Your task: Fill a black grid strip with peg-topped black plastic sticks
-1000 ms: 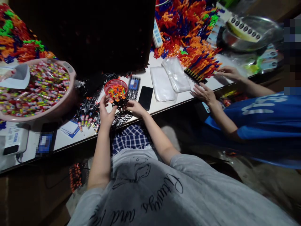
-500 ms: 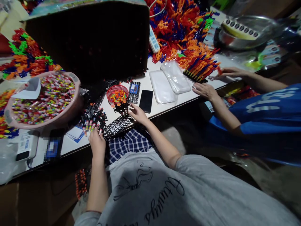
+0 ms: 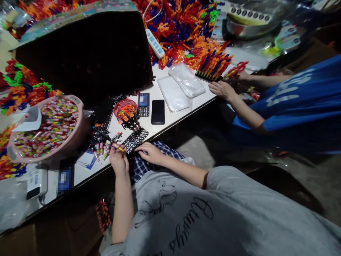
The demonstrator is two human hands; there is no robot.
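Between the fingers of my left hand (image 3: 119,160) is a slim black plastic toy with a pink-and-yellow candy tube (image 3: 118,146) at its end. My right hand (image 3: 151,153) lies at the near edge of a black perforated tray (image 3: 135,139), index finger stretched along it and nothing visible in the hand. Several black pieces stand upright at the tray's far end. Left of the tray lies a loose pile of black toys with candy tubes (image 3: 99,146). Behind it is a red basket (image 3: 117,105) of small orange and coloured pieces.
A pink tub (image 3: 82,117) of candy tubes stands at the left, a large dark open box (image 3: 85,53) behind. A phone (image 3: 158,112) and clear plastic bags (image 3: 174,94) lie to the right. A co-worker in blue (image 3: 298,96) handles colourful figures beside a black rack.
My right hand has moved from the tray's far end to its near edge. My left hand has lifted a black toy from the pile toward the tray. The view has shifted.
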